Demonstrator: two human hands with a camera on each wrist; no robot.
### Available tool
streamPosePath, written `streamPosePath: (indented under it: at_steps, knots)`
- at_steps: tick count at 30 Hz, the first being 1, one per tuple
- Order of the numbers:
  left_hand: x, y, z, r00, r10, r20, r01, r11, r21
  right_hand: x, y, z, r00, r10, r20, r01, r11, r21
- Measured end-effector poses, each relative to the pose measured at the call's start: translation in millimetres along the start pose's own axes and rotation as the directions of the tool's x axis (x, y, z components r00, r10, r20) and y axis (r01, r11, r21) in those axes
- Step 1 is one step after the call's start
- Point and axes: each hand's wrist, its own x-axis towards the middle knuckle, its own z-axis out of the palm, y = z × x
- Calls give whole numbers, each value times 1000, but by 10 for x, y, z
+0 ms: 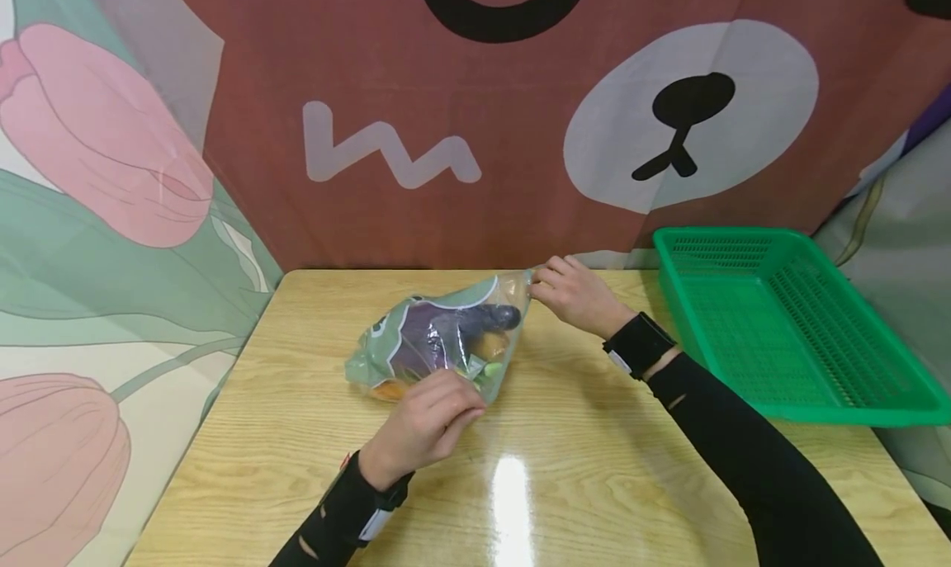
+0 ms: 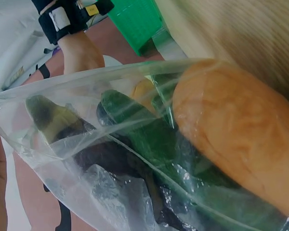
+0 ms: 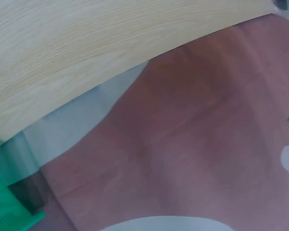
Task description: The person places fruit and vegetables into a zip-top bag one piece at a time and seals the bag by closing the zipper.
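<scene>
A green and clear plastic bag (image 1: 362, 362) lies tilted over the table, its clear mouth facing right. My left hand (image 1: 427, 422) pinches the near corner of that mouth. At the far corner my right hand (image 1: 574, 295) pinches the edge between thumb and fingers. Through the clear film show a dark, rounded long piece (image 1: 494, 318) and a light green bit (image 1: 492, 370). In the left wrist view the bag holds a large orange-tan piece (image 2: 231, 125), a dark green long piece (image 2: 139, 125) and a dark piece with a yellowish tip (image 2: 50, 118).
A green plastic basket (image 1: 750, 344) with slotted walls stands on the right side of the wooden table (image 1: 594, 484). Behind the table hangs a brown cloth (image 1: 520, 212) with a bear face. A flowered cloth (image 1: 159, 303) hangs at the left.
</scene>
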Motion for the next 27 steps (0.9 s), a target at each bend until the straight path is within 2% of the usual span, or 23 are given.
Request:
streamPosePath:
  at_steps: [8, 13, 17, 20, 22, 23, 25, 27]
  knots:
    - [15, 49, 66, 1000, 16, 18, -16, 1000, -3, -145, 176, 81, 995, 80, 63, -80, 997, -4]
    - [30, 67, 126, 999, 23, 32, -23, 1000, 4, -183, 207, 99, 993, 97, 62, -97, 995, 0]
    - [87, 99, 259, 999, 25, 39, -26, 999, 31, -195, 232, 78, 991, 122, 53, -123, 992, 9]
    - [137, 125, 404, 997, 8, 83, -14, 997, 73, -231, 238, 81, 979, 179, 93, -180, 984, 9]
    - [159, 135, 509, 990, -19, 141, 4, 995, 101, -268, 225, 94, 953, 255, 165, -261, 965, 16]
    - [165, 135, 559, 984, -34, 174, 14, 994, 110, -287, 214, 103, 929, 304, 212, -317, 948, 28]
    - [172, 127, 633, 966, -76, 249, 44, 990, 131, -331, 185, 128, 853, 412, 320, -452, 890, 59]
    - [167, 97, 644, 941, -146, 306, 110, 985, 134, -379, 155, 148, 747, 512, 423, -593, 801, 78]
